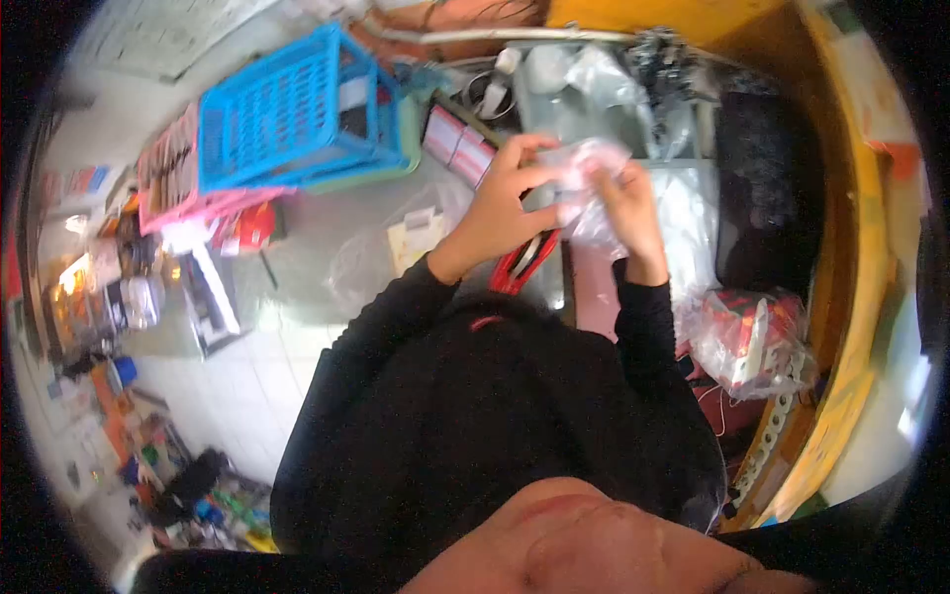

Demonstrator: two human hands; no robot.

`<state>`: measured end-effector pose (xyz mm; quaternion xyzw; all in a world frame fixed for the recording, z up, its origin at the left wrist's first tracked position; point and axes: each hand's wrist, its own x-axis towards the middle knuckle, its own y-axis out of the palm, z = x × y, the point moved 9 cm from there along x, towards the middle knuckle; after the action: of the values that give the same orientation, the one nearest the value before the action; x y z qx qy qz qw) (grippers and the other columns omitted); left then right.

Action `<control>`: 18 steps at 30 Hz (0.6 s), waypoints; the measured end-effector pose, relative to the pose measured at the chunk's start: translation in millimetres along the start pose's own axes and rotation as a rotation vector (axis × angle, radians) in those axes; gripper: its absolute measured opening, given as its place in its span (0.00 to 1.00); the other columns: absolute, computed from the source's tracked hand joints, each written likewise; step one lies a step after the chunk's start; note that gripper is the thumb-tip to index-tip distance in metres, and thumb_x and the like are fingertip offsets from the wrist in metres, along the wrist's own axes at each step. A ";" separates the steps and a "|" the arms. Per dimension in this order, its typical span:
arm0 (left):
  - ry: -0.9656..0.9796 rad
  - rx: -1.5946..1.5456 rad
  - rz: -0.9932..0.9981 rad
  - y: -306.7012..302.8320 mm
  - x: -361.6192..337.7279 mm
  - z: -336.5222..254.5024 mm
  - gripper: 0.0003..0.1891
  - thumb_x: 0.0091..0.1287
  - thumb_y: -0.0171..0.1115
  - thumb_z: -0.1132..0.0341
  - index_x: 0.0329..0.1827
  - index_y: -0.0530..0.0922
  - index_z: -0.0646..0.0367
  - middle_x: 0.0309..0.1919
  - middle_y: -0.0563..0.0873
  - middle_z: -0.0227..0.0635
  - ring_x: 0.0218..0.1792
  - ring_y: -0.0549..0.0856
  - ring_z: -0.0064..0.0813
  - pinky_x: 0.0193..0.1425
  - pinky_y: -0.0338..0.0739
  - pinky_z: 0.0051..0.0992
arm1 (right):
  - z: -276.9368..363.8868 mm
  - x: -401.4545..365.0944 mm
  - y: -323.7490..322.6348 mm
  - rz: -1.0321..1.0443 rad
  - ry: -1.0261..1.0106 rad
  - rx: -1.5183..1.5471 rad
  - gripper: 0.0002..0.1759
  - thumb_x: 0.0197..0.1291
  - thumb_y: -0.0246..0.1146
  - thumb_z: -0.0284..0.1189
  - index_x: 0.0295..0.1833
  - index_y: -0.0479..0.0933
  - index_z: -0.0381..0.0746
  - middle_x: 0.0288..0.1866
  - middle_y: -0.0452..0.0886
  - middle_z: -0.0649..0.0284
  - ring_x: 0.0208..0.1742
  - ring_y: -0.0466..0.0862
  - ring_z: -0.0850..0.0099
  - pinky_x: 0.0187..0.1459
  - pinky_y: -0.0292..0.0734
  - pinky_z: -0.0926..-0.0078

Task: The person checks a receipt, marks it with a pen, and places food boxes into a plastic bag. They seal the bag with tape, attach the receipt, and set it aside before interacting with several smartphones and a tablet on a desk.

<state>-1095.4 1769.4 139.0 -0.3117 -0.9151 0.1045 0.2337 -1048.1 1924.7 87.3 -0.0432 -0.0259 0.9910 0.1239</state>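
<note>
Above the worktop (315,220), near the grey tray (540,117), a clear plastic packet (586,161) with pinkish contents (motion blur hides its details) lies between two bare hands. The right hand (638,220) appears pinched together on the film; the left hand (500,206) has fingertips spread at the opposite side, their pressure on it impossible to tell. A red item (527,263) lies below. The step in hand is judged to be two-handed handling of the packet; the next move calls for a light, secure grip on slippery film.
</note>
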 end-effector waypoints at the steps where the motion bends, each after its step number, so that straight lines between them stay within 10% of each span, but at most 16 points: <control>1: -0.057 -0.013 -0.018 -23.6 -9.6 -13.0 0.21 0.49 0.76 0.63 0.48 0.84 0.54 0.56 0.75 0.40 0.56 0.75 0.39 0.61 0.69 0.35 | -4.1 0.2 -11.4 -0.085 0.017 -0.062 0.14 0.67 0.58 0.30 0.53 0.79 0.35 0.45 0.83 0.61 0.44 0.80 0.75 0.49 0.75 0.75; 4: -0.090 0.693 -0.328 -136.0 -67.0 -39.4 0.32 0.47 0.79 0.56 0.57 0.80 0.52 0.58 0.74 0.41 0.56 0.75 0.40 0.59 0.70 0.37 | -5.6 -12.3 -70.8 -0.610 -0.192 0.099 0.22 0.69 0.52 0.41 0.56 0.76 0.35 0.45 0.83 0.58 0.46 0.82 0.67 0.51 0.77 0.65; 7: -0.373 1.155 -0.406 -188.3 -152.6 -22.8 0.36 0.47 0.78 0.54 0.61 0.77 0.52 0.55 0.77 0.41 0.53 0.77 0.39 0.55 0.72 0.37 | 19.8 -7.3 -58.6 -0.587 -0.367 0.808 0.27 0.68 0.46 0.46 0.58 0.72 0.36 0.54 0.79 0.51 0.55 0.79 0.55 0.58 0.74 0.45; 10: -0.860 0.737 -0.330 -200.1 -259.4 71.1 0.32 0.51 0.76 0.53 0.58 0.77 0.57 0.36 0.85 0.39 0.37 0.83 0.37 0.43 0.77 0.34 | -16.1 -11.8 30.9 -0.569 -0.254 0.646 0.15 0.61 0.52 0.34 0.49 0.75 0.38 0.48 0.80 0.55 0.48 0.81 0.60 0.52 0.77 0.56; 13: -0.845 0.468 -0.446 -201.6 -266.7 81.2 0.23 0.58 0.72 0.58 0.52 0.79 0.61 0.24 0.83 0.34 0.24 0.81 0.28 0.31 0.75 0.28 | -34.3 -41.1 226.4 0.180 0.148 -0.256 0.02 0.56 0.59 0.22 0.36 0.75 0.38 0.33 0.78 0.62 0.39 0.81 0.65 0.45 0.74 0.68; 14: -0.843 0.461 -0.450 -204.1 -264.8 82.2 0.23 0.58 0.72 0.58 0.52 0.79 0.61 0.24 0.83 0.34 0.24 0.81 0.28 0.31 0.75 0.28 | -17.8 -46.2 288.8 0.438 -0.533 0.069 0.07 0.51 0.62 0.22 0.38 0.76 0.38 0.33 0.78 0.60 0.42 0.81 0.63 0.46 0.74 0.68; 18: -0.747 -0.258 -0.667 -203.4 -254.5 88.0 0.13 0.64 0.67 0.65 0.47 0.80 0.63 0.19 0.80 0.28 0.20 0.77 0.17 0.25 0.70 0.19 | -151.9 -66.6 421.5 1.014 -0.346 -0.636 0.14 0.52 0.61 0.25 0.46 0.79 0.36 0.46 0.82 0.50 0.51 0.80 0.51 0.49 0.73 0.58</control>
<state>-1067.6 1448.4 38.8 0.0293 -0.9912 0.0147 -0.1286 -1072.4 1506.4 -84.7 0.0762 -0.3158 0.8629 -0.3870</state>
